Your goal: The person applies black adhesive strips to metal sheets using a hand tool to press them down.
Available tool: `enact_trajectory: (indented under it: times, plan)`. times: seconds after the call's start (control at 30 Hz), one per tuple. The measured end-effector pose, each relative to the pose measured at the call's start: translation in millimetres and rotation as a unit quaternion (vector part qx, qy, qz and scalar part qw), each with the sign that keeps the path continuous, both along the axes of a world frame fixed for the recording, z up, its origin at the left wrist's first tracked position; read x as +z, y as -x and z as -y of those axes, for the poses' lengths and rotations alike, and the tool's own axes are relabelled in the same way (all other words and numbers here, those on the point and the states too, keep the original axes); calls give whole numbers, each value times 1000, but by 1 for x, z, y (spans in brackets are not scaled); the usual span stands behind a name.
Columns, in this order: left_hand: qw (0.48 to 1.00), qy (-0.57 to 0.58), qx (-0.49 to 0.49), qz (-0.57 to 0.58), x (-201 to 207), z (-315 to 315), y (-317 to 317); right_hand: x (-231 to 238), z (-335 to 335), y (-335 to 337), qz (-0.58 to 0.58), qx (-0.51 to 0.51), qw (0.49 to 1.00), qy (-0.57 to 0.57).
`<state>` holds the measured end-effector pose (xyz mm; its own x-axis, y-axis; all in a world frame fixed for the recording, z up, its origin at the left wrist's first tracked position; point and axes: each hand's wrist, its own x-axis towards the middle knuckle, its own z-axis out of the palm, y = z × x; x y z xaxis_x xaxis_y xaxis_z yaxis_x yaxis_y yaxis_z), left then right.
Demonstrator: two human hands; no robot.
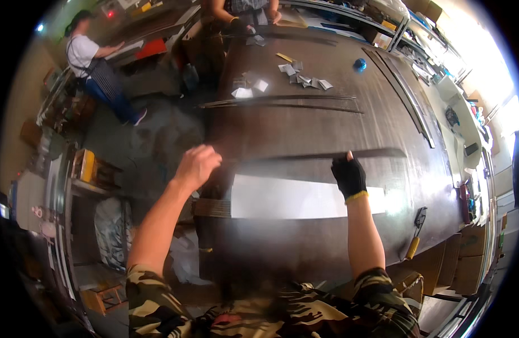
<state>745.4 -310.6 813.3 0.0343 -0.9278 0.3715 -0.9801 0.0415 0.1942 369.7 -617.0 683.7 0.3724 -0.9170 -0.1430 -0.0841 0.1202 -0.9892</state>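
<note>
Right grip [348, 176] holds dark strip [380, 153]; left grip [198, 167], can't tell. White sheet [287, 198], silvery pieces [325, 84], yellow-handled tool [413, 247] on brown surface [304, 128]; shelving [399, 34] beyond.

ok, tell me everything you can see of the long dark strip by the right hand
The long dark strip is slim, nearly black and possibly metal, though motion blur hides its finish. It runs roughly left to right over the table, beyond the white sheet. Its right end looks broader; the left fades into blur. The gloved right hand grips it right of its middle. The left hand is near its left end; contact there is unclear.
</note>
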Motion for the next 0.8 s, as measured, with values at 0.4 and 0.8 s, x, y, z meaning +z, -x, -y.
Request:
enact_trajectory:
  times: [0.4,0.8]
  plan:
    - [983,-158,78,51,-119,75,-64,-20,-14,59,-154,-79,972,156]
    - [706,36,551,-444,-184,-190,24,-1,-247,41,-278,188,813,476]
